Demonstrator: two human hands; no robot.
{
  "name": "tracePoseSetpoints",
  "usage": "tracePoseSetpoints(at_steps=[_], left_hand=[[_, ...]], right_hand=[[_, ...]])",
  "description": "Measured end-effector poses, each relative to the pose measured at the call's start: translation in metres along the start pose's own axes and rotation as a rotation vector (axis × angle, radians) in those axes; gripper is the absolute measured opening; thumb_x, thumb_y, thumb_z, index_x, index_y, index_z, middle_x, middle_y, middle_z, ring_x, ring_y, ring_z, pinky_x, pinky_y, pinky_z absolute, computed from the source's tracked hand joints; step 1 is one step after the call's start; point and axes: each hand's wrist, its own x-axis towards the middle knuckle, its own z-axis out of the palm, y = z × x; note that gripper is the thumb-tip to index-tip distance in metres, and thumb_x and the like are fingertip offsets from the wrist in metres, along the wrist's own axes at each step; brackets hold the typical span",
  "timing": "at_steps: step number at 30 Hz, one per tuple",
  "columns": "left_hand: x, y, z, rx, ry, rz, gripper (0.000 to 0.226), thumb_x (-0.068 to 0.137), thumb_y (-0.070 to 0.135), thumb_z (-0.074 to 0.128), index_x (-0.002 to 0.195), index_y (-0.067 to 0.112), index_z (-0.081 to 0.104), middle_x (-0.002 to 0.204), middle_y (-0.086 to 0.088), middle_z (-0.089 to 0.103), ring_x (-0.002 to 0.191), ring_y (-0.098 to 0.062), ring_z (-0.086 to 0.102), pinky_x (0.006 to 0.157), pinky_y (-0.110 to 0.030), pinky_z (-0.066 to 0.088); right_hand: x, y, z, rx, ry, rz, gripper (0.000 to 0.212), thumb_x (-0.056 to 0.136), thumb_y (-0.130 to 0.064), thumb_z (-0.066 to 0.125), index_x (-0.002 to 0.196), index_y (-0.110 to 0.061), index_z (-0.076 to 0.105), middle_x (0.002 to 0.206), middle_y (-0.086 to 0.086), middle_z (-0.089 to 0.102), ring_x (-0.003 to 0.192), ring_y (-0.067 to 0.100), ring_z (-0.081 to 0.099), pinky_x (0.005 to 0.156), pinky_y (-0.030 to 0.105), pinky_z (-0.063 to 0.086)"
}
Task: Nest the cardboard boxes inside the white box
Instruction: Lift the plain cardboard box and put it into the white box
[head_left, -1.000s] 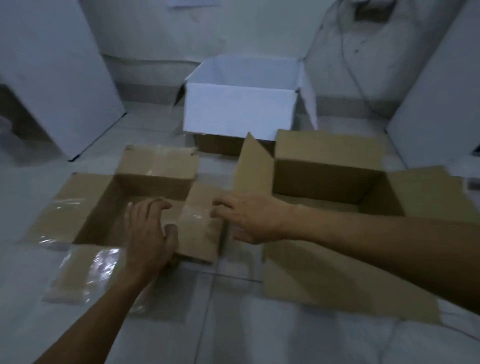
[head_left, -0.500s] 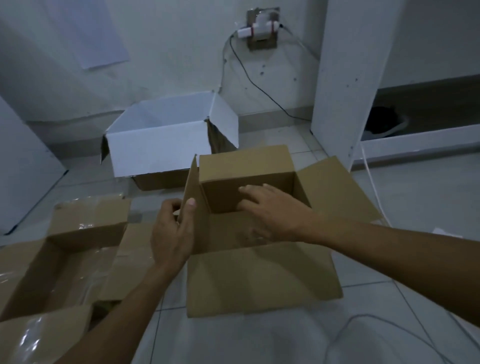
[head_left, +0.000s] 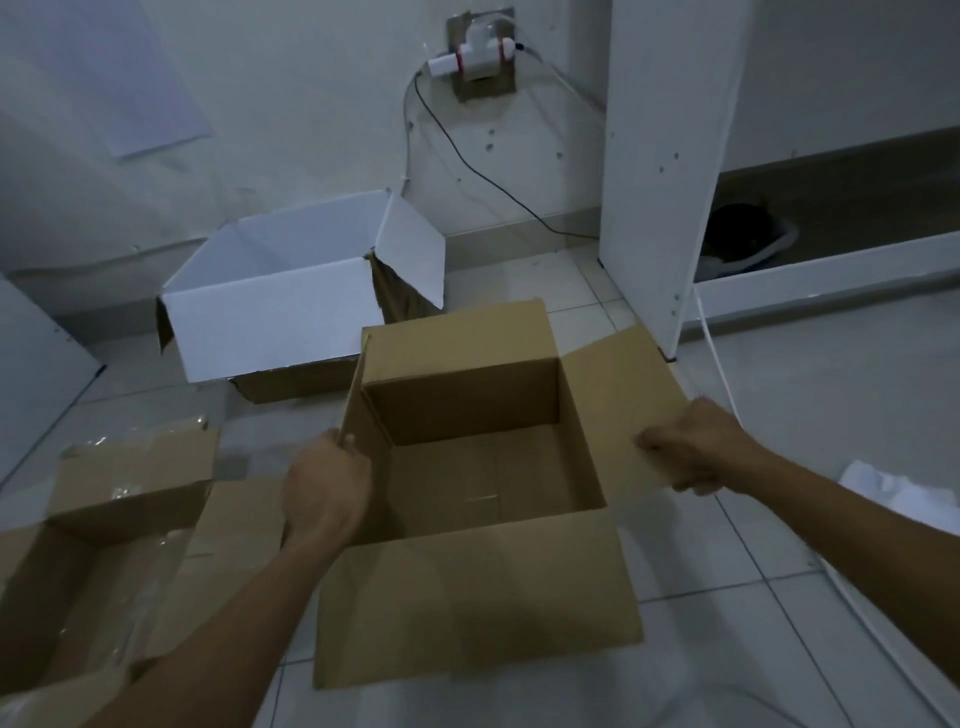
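Note:
An open brown cardboard box sits on the tiled floor in front of me, empty inside, flaps spread. My left hand grips its upright left flap. My right hand pinches the edge of its right flap. Behind it to the left stands the open white box, its flaps raised and its inside empty. A second, smaller cardboard box with shiny tape on its flaps lies open at the lower left.
A white upright panel stands right of the boxes, with a low shelf behind it. A wall socket with cables hangs above. Another white board leans at far left. White crumpled material lies at right.
My view swung from the taped box to the larger one. My left hand went from the taped box to the larger box's left flap; my right hand moved from inside it out to its right flap.

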Motion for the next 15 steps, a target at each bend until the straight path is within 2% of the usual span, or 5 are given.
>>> tracePoseSetpoints(at_steps=[2, 5, 10, 12, 15], left_hand=[[-0.004, 0.002, -0.008, -0.052, 0.023, 0.005, 0.028, 0.097, 0.023, 0.041, 0.087, 0.004, 0.06, 0.076, -0.016, 0.062, 0.07, -0.03, 0.06, 0.063, -0.036, 0.049], [-0.009, 0.016, -0.039, -0.152, 0.035, -0.038, 0.027, 0.097, 0.024, 0.042, 0.085, 0.007, 0.059, 0.068, -0.012, 0.06, 0.059, -0.022, 0.057, 0.052, -0.031, 0.045], [-0.013, 0.062, -0.119, -0.275, 0.031, -0.085, 0.027, 0.096, 0.022, 0.045, 0.074, 0.013, 0.056, 0.058, -0.01, 0.057, 0.052, -0.023, 0.054, 0.046, -0.026, 0.035], [-0.005, 0.08, -0.156, -0.266, 0.059, -0.099, 0.03, 0.095, 0.02, 0.046, 0.066, 0.015, 0.052, 0.054, -0.006, 0.053, 0.048, -0.019, 0.05, 0.044, -0.024, 0.032], [0.019, 0.102, -0.202, -0.227, 0.079, -0.109, 0.027, 0.095, 0.018, 0.048, 0.07, 0.009, 0.055, 0.055, -0.006, 0.054, 0.051, -0.018, 0.053, 0.045, -0.024, 0.029]], right_hand=[[-0.007, -0.01, -0.012, 0.16, -0.053, -0.004, 0.034, 0.083, -0.017, 0.064, 0.11, 0.001, 0.055, 0.081, 0.014, 0.06, 0.064, 0.03, 0.061, 0.044, 0.03, 0.049], [-0.028, -0.043, -0.023, -0.071, 0.038, -0.246, 0.008, 0.089, -0.014, 0.056, 0.094, -0.008, 0.059, 0.077, 0.008, 0.059, 0.055, 0.019, 0.057, 0.033, 0.021, 0.042], [-0.057, -0.095, -0.063, -0.212, 0.074, -0.353, 0.012, 0.09, -0.011, 0.053, 0.092, -0.002, 0.06, 0.077, 0.019, 0.065, 0.052, 0.025, 0.058, 0.043, 0.032, 0.051], [-0.063, -0.124, -0.088, -0.197, 0.068, -0.37, 0.014, 0.091, -0.012, 0.053, 0.092, 0.0, 0.059, 0.078, 0.023, 0.065, 0.054, 0.03, 0.061, 0.041, 0.036, 0.055], [-0.07, -0.177, -0.119, -0.165, 0.029, -0.376, 0.015, 0.091, -0.013, 0.053, 0.087, 0.001, 0.057, 0.073, 0.024, 0.063, 0.054, 0.035, 0.062, 0.036, 0.039, 0.054]])
